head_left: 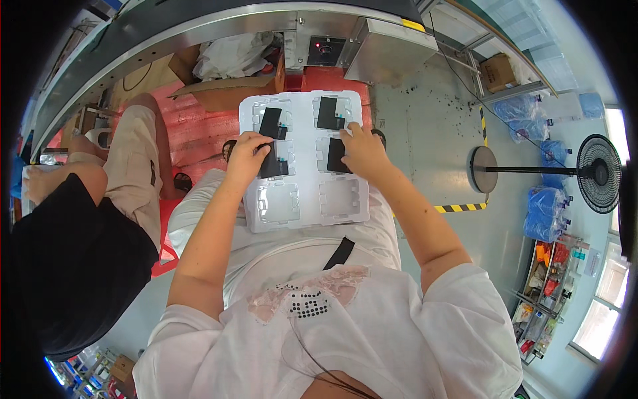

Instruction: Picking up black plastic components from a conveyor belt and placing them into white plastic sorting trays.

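A white plastic tray [306, 199] with several moulded compartments rests across my lap. Four of its places hold thin black rectangular pieces with small teal-marked tabs: upper left [270, 123], upper right [327, 113], lower left [270, 165] and lower right [335, 158]. My left hand [246, 156] pinches the upper left corner of the lower left piece between thumb and fingers. Over the right side, my right hand [364, 153] has its fingers apart. It touches the lower right piece's edge and partly covers it, its fingertips beside the upper right piece's tab. The two nearest compartments are empty.
Ahead stands a metal-framed bench [232, 23] with a control box [325, 50] and an opened cardboard box [236, 93] below. Another person [86, 259] sits close on my left. A black fan [598, 173] stands right, near blue-wrapped bottles [545, 213] and a shelf [548, 292].
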